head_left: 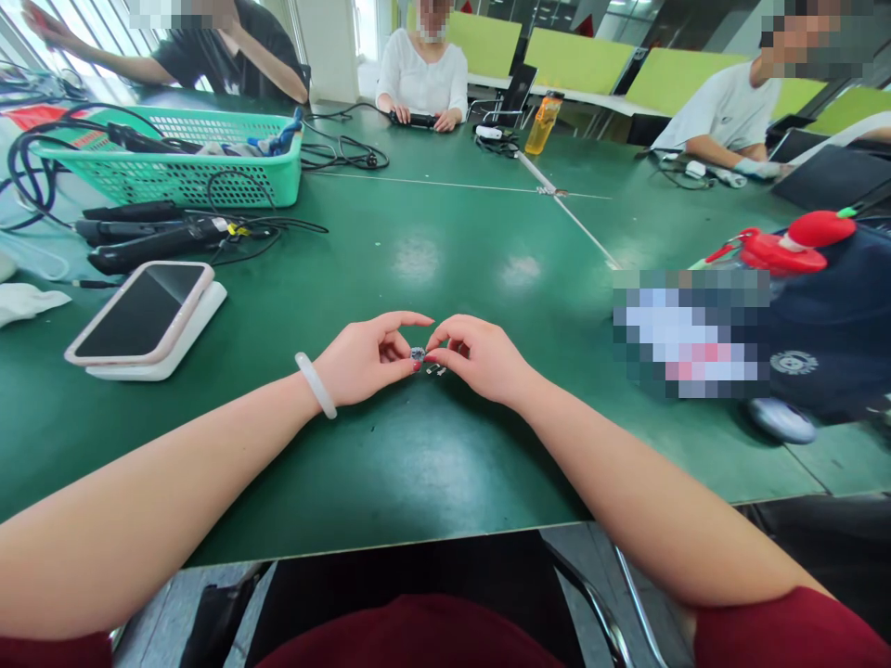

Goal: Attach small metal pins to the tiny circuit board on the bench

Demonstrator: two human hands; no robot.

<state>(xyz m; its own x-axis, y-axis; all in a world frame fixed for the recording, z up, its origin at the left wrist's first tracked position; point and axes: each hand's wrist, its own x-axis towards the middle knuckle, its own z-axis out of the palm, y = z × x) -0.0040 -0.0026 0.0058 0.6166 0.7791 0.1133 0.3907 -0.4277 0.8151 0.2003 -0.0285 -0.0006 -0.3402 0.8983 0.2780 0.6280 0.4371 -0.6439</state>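
Observation:
My left hand (362,357), with a pale bangle (316,385) at the wrist, is raised just over the green table (445,464). Its thumb and curled fingers meet a small grey, dark-marked piece (418,353), while the index finger reaches out above. From the other side, my right hand (480,357) pinches the same piece between thumb and fingertips. It is too small to tell its kind. Right under the fingertips lie a few tiny silvery bits (435,369), partly hidden by my right hand.
To the left are stacked phone-like devices (139,315), black handheld tools with cables (160,237) and a green basket (209,181). A dark blue bag (821,315), a red-topped item (786,250) and a mouse (780,420) lie right. An orange bottle (544,122) and several people are beyond.

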